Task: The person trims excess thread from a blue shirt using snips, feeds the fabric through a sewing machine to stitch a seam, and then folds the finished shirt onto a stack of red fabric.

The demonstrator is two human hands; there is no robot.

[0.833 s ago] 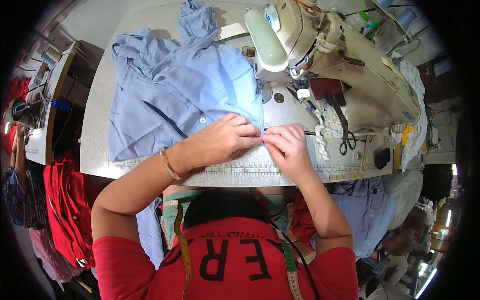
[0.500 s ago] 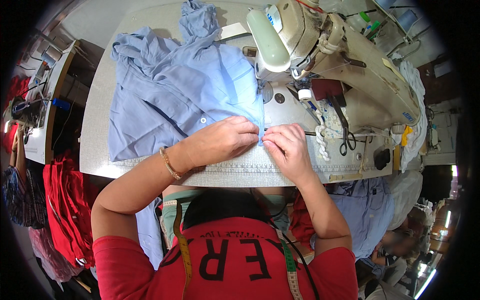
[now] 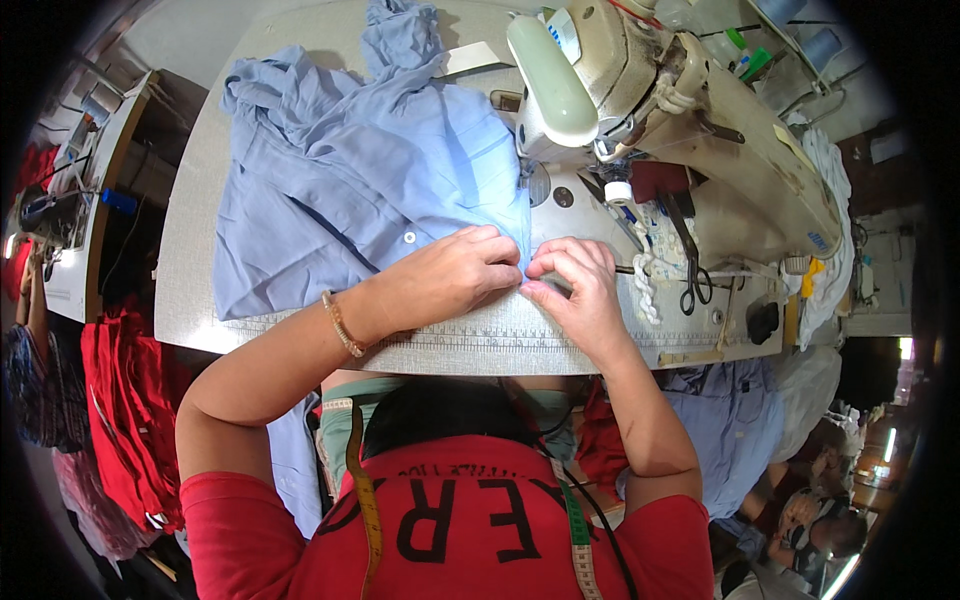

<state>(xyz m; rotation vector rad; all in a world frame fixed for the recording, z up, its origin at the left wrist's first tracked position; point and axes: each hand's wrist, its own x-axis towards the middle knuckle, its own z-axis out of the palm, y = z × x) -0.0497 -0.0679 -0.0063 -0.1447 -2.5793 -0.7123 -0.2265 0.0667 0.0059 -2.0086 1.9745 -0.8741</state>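
Observation:
A light blue button-up shirt lies crumpled over the left half of the sewing table, its right edge beside the machine's needle area. My left hand is closed, fingers bent and pressed on the hem corner at the front. Facing it, my right hand pinches the same edge between thumb and fingertips, with a small gap showing behind the tips. The fingers hide the bit of cloth between them. Just beyond, the sewing machine stands with its needle area next to the shirt edge.
Black-handled scissors and a braided white cord lie right of my right hand. A measuring scale runs along the table's front. Red garments hang at left, blue ones at right. Another person sits at lower right.
My right thumb and fingers have spread slightly at the shirt edge. My left hand and the shirt stay nearly in place. The view has shifted a little.

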